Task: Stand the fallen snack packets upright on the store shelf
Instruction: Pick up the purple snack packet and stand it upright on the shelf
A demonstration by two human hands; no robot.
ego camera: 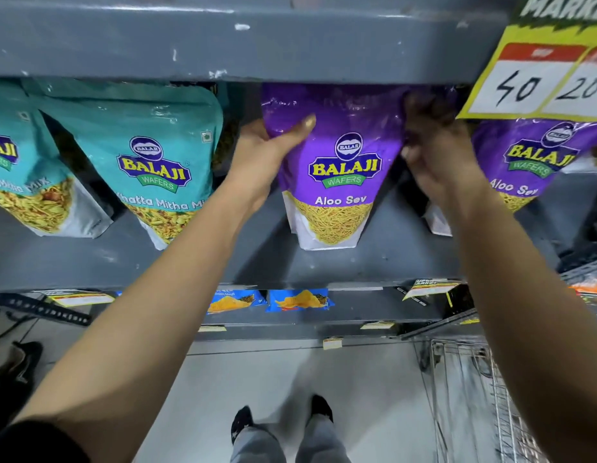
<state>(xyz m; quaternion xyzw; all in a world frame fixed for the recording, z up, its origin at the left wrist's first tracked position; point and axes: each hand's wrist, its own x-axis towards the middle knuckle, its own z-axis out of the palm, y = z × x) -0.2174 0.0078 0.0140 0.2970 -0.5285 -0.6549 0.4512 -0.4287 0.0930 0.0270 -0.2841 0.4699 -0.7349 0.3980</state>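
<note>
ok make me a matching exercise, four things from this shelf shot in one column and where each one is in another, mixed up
Things:
1. purple Aloo Sev packet
2. teal Khatta Mitha Mix packet
3. yellow price card marked 40 and 20
4. blue snack packets

Places:
A. hanging from the upper shelf edge, right
B. held between left hand and right hand
C. on the lower shelf
D. left of the held packet

Pairs: 1-B, 2-D, 3-A, 4-C

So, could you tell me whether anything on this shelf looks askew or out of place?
Yes. The teal Khatta Mitha Mix packet leans sideways, its base kicked right. The middle Aloo Sev packet sits straight, held at its top corners by the left hand and right hand.
</note>
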